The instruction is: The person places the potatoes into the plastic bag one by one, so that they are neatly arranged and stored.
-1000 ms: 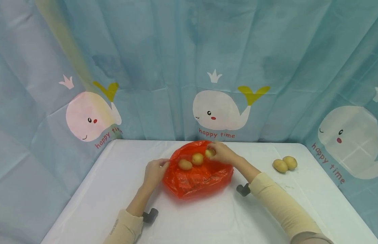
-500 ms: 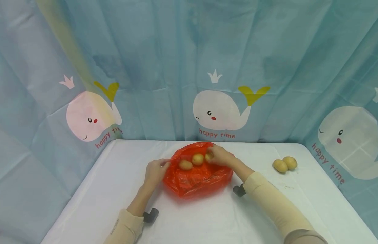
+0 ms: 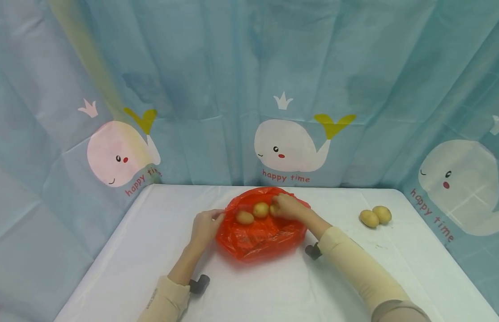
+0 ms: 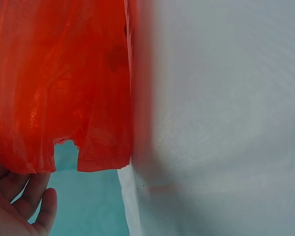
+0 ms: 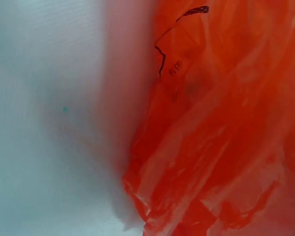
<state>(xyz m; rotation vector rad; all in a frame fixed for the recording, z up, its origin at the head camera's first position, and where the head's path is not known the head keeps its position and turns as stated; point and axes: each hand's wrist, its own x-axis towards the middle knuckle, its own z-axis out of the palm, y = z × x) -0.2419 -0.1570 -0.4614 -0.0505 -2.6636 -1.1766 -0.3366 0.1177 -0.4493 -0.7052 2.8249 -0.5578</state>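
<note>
A thin red plastic bag (image 3: 257, 241) lies spread on the table with its mouth open. Two potatoes, one browner (image 3: 245, 218) and one yellow (image 3: 261, 210), sit inside it. At the bag's left rim my left hand (image 3: 203, 230) pinches the plastic; the left wrist view has those fingers (image 4: 32, 194) partly behind the red film. My right hand (image 3: 288, 207) reaches inside the bag's right side, fingers curled round a third potato (image 3: 274, 210), mostly covered by them. Only the crumpled bag (image 5: 211, 137) fills the right wrist view, with that hand hidden.
Two more potatoes, a nearer one (image 3: 369, 218) and a farther one (image 3: 382, 214), touch each other toward the table's right side. Beyond the white-covered table (image 3: 273, 290) hangs a blue curtain (image 3: 217, 89) printed with whales.
My right hand has shifted slightly left and lower into the bag with its potato, beside the yellow one. The left hand keeps its place on the rim.
</note>
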